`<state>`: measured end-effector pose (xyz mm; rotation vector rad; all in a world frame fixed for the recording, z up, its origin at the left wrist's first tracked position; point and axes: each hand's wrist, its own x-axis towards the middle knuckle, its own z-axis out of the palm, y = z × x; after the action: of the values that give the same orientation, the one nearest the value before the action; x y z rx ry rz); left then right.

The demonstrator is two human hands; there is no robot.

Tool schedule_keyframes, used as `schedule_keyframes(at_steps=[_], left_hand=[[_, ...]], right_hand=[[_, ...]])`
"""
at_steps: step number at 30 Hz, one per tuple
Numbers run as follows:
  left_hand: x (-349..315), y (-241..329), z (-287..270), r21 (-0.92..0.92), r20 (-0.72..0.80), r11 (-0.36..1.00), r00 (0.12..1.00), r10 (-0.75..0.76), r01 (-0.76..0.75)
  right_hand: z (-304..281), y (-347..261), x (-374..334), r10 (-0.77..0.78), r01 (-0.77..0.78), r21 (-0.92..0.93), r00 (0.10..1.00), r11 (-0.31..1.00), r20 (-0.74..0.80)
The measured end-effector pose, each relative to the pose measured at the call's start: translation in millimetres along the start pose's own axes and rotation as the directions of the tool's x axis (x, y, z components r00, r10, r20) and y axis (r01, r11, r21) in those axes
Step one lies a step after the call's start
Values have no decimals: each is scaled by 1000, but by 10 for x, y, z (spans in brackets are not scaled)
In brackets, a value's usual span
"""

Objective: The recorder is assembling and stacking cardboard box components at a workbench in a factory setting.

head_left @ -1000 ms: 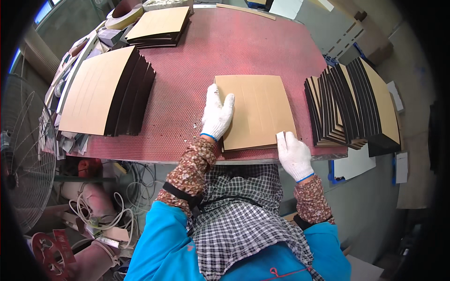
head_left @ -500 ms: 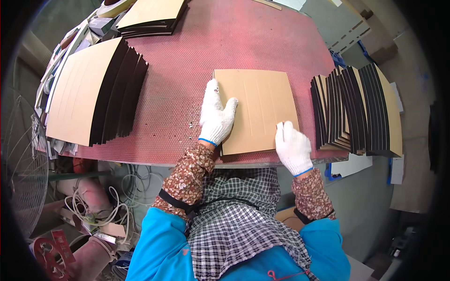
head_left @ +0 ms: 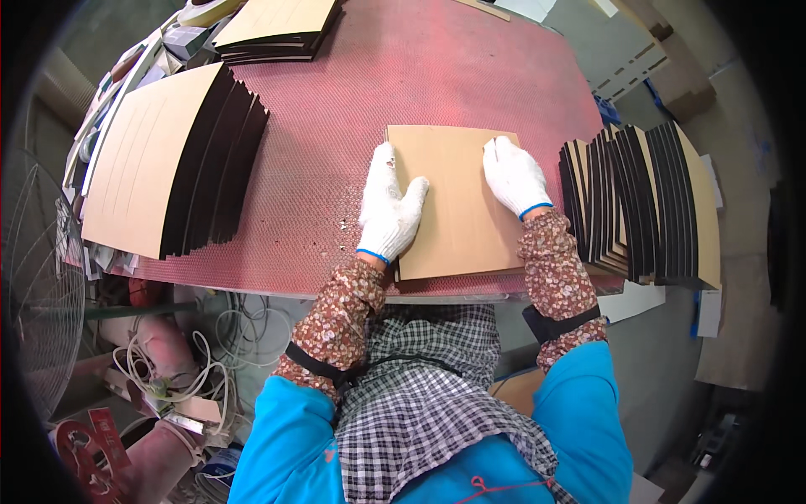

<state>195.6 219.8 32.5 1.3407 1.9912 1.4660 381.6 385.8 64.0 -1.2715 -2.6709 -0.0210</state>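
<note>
A tan flat cardboard piece [head_left: 456, 214] lies in front of me at the table's near edge, with faint lines on its face and more layers showing at its left edge. My left hand [head_left: 391, 206], in a white knit glove, rests along that left edge. Its fingers are stretched out and its thumb is spread over the top face. My right hand [head_left: 515, 178], gloved the same way, is over the cardboard's far right part. Its fingers are bent and pressed together; whatever they may hold is hidden.
A tall leaning stack of tan, black-edged boards [head_left: 155, 160] stands on the left. Another such stack [head_left: 663, 202] is on the right, and a lower pile [head_left: 273, 25] lies at the far left. The red mesh-patterned table [head_left: 403, 71] carries them. Looped hoses [head_left: 180, 382] hang below left.
My right hand has moved away from me, from the cardboard's near right corner to its far right part. My left hand has stayed almost in place.
</note>
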Motion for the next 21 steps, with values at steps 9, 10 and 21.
schedule_keyframes(at_steps=[9,10,21], left_hand=[[20,7,21,-122,39,992,999,-27,32],[4,0,-9,-65,21,997,999,-50,51],[22,-81,61,-94,-8,995,1000,-26,25]], right_hand=[[-210,-102,-841,88,-100,136,992,986,94],[-302,-232,-997,117,-134,135,985,982,126],[-608,-757,-1567,-89,93,-36,991,995,103]])
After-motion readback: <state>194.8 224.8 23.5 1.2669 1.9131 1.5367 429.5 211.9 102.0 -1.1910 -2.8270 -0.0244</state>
